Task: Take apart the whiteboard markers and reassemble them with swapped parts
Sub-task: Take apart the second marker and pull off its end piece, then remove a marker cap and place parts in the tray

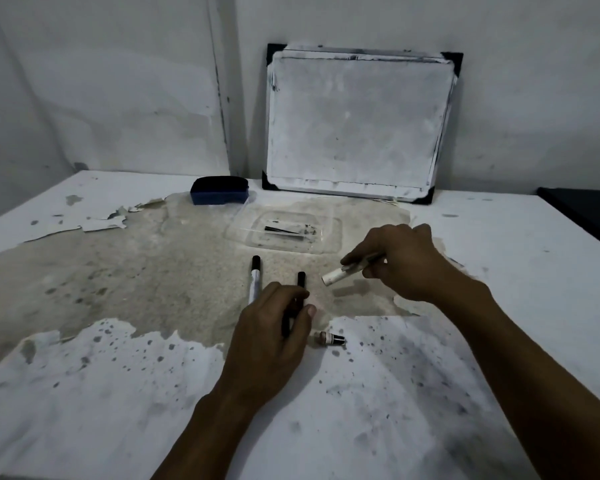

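Clearly two hands at work over a worn worktop [84, 393]: left hand [270, 341] curled, fingers down on a slim black marker part [301, 282] lying near the middle of the worktop, grip closed around its near end; right hand [400, 261] clenched around a white marker barrel [336, 274], held off the surface and tilted, open end pointing toward the left edge. One whole marker [254, 278], white-bodied with a black cap, flat just left of the black part, its near end hidden under the left hand. One small tip piece [331, 338], brownish at one end and black at the other, loose just right of the left hand, toward the near edge. One clear plastic tray [329, 237] beyond the hands, shallow, rounded at the corners, with a dark sliver inside, too small to identify. One blue eraser [220, 195] with a black felt top near the far edge, left of the tray. One whiteboard [360, 123], smeared grey, black corner caps, propped at the far edge against the wall. White coating of the worktop peeled away across the middle, baring a rough, speckled beige patch; remaining paint spotted with grey ink blots.
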`<action>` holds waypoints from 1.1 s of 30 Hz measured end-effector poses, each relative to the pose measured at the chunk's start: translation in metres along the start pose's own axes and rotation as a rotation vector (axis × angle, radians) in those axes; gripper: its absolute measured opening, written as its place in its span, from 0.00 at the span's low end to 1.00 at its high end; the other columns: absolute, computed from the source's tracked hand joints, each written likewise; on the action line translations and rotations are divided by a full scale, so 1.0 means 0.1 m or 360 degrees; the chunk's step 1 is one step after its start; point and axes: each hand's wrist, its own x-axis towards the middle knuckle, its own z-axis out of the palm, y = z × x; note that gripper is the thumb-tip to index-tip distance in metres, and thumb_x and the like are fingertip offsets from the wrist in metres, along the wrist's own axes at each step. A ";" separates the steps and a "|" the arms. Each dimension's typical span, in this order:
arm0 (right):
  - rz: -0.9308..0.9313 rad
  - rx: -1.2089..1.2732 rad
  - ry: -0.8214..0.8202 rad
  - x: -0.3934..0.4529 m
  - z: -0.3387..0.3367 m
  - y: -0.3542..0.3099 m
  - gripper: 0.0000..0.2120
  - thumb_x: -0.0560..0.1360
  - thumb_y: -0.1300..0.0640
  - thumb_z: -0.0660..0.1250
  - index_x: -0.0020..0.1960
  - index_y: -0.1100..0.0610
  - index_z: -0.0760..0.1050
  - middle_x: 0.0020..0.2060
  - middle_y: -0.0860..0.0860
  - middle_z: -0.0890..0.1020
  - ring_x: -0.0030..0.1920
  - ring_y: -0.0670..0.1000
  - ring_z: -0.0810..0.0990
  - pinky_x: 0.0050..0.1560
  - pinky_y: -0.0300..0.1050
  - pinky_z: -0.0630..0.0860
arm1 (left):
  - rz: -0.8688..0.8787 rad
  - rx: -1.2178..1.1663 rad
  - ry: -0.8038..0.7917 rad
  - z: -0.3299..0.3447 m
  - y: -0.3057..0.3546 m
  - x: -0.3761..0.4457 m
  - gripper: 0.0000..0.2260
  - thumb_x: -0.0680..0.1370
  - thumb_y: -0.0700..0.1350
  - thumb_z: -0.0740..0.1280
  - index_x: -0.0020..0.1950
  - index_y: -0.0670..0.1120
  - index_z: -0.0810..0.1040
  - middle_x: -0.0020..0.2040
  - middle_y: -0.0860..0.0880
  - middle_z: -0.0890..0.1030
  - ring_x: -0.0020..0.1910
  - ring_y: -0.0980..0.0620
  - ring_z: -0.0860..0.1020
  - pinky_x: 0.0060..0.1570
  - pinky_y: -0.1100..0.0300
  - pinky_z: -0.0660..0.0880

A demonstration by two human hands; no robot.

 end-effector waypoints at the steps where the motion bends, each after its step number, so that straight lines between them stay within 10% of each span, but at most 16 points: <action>1: -0.0042 0.0107 -0.0036 -0.01 -0.03 0.03 0.19 0.72 0.64 0.71 0.53 0.40 0.83 0.47 0.44 0.82 0.53 0.50 0.78 0.55 0.50 0.60 | -0.0002 0.0018 0.0054 -0.01 0.01 0.02 0.05 0.76 0.42 0.68 0.50 0.44 0.80 0.38 0.55 0.75 0.35 0.61 0.74 0.36 0.73 0.65; 9: -0.0417 0.0580 -0.0002 -0.05 -0.12 0.03 0.23 0.65 0.64 0.78 0.56 0.47 0.83 0.46 0.45 0.82 0.50 0.46 0.80 0.53 0.53 0.78 | 0.0135 0.0321 -0.0037 0.09 0.10 0.22 0.11 0.75 0.48 0.68 0.54 0.45 0.82 0.42 0.50 0.82 0.41 0.53 0.73 0.38 0.51 0.75; 12: -0.0227 0.0533 0.0540 -0.10 -0.11 0.01 0.34 0.60 0.53 0.79 0.65 0.43 0.74 0.57 0.48 0.77 0.60 0.49 0.74 0.61 0.55 0.72 | -0.0016 0.0119 0.0114 0.11 0.13 0.29 0.09 0.75 0.48 0.68 0.51 0.46 0.83 0.36 0.51 0.81 0.36 0.52 0.74 0.34 0.52 0.74; 15: 0.0287 0.1206 0.0972 -0.18 -0.02 -0.04 0.30 0.62 0.49 0.79 0.61 0.49 0.73 0.52 0.51 0.78 0.53 0.50 0.77 0.47 0.41 0.72 | -0.0166 -0.0072 0.0216 0.15 0.19 0.35 0.08 0.75 0.49 0.68 0.47 0.46 0.84 0.33 0.52 0.79 0.32 0.53 0.75 0.31 0.52 0.74; 19: 0.0572 0.1998 0.0246 -0.19 0.15 -0.07 0.20 0.70 0.43 0.72 0.48 0.60 0.80 0.34 0.53 0.77 0.35 0.53 0.76 0.34 0.45 0.69 | -0.0117 -0.0049 0.0067 0.29 0.23 0.36 0.11 0.75 0.51 0.67 0.49 0.46 0.83 0.36 0.52 0.80 0.36 0.52 0.76 0.35 0.55 0.71; 24: 0.0693 0.2129 0.0291 -0.12 0.30 0.06 0.15 0.77 0.55 0.67 0.46 0.69 0.80 0.27 0.53 0.74 0.23 0.51 0.71 0.24 0.42 0.66 | -0.0163 0.0007 0.0155 0.30 0.20 0.33 0.25 0.72 0.56 0.71 0.65 0.48 0.75 0.55 0.51 0.77 0.52 0.55 0.75 0.46 0.66 0.73; 27: 0.0828 0.1621 0.0400 -0.12 0.42 0.16 0.15 0.76 0.55 0.70 0.39 0.66 0.78 0.28 0.58 0.76 0.18 0.50 0.71 0.20 0.39 0.65 | -0.0170 -0.0015 0.0370 0.21 0.14 0.35 0.23 0.72 0.53 0.72 0.63 0.45 0.76 0.54 0.50 0.77 0.48 0.57 0.75 0.42 0.74 0.69; 33: 0.0976 0.2096 0.0309 -0.10 0.39 0.21 0.14 0.76 0.53 0.69 0.37 0.60 0.84 0.25 0.52 0.78 0.19 0.49 0.70 0.19 0.36 0.60 | -0.0219 -0.0047 0.0416 0.19 0.04 0.31 0.15 0.73 0.49 0.70 0.57 0.45 0.79 0.49 0.49 0.80 0.44 0.59 0.76 0.40 0.71 0.70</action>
